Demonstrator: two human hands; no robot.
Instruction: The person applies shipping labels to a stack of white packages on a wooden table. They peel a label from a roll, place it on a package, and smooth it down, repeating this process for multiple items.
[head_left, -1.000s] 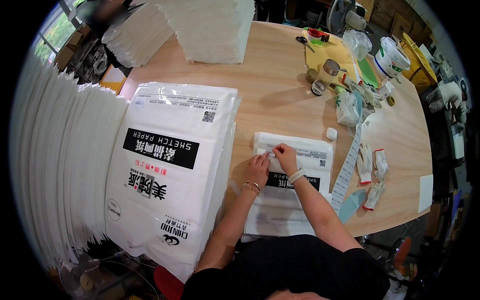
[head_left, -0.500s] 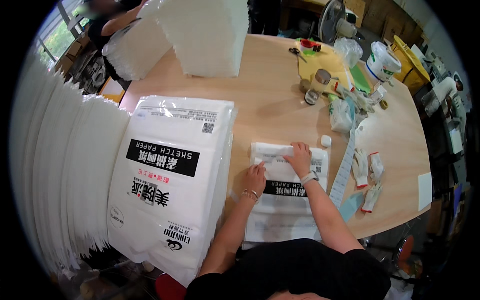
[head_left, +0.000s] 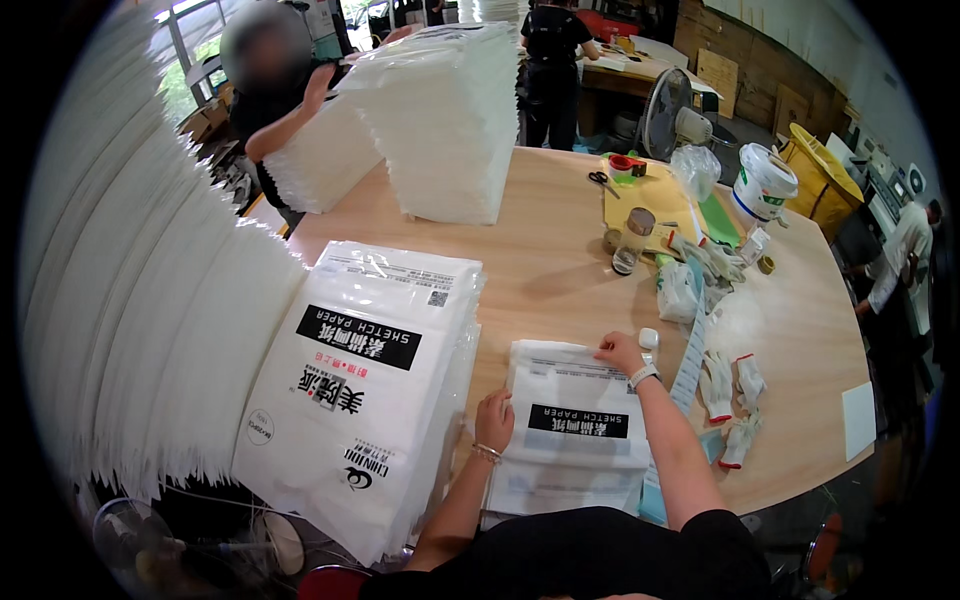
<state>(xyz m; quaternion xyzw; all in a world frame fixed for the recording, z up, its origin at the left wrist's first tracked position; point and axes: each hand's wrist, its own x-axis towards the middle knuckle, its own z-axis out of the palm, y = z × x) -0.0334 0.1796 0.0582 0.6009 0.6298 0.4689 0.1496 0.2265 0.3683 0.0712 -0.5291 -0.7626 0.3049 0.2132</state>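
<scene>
A flat white plastic paper bag [head_left: 560,465] with a black label lies on the table before me, its printing upside down to me. My left hand [head_left: 494,422] holds its left edge near the upper corner, the fingers curled in and the thumb hidden. At the far edge, right of the middle, my right hand [head_left: 622,354] pinches the plastic between thumb and fingers. A thick pile of larger printed paper bags [head_left: 370,400] stands to the left, close to my left forearm. Just beyond my right hand sits a small white case [head_left: 649,338].
Tall stacks of white sheets [head_left: 150,300] rise at the left, and another stack [head_left: 440,130] stands far back beside a co-worker [head_left: 270,100]. Work gloves [head_left: 717,388], a long printed strip [head_left: 688,370], a jar [head_left: 632,240], scissors [head_left: 603,183] and a white bucket [head_left: 764,185] occupy the right side.
My hands have moved apart: the left to the bag's left edge, the right further right along its far edge. The view has tilted up, showing more of the room behind.
</scene>
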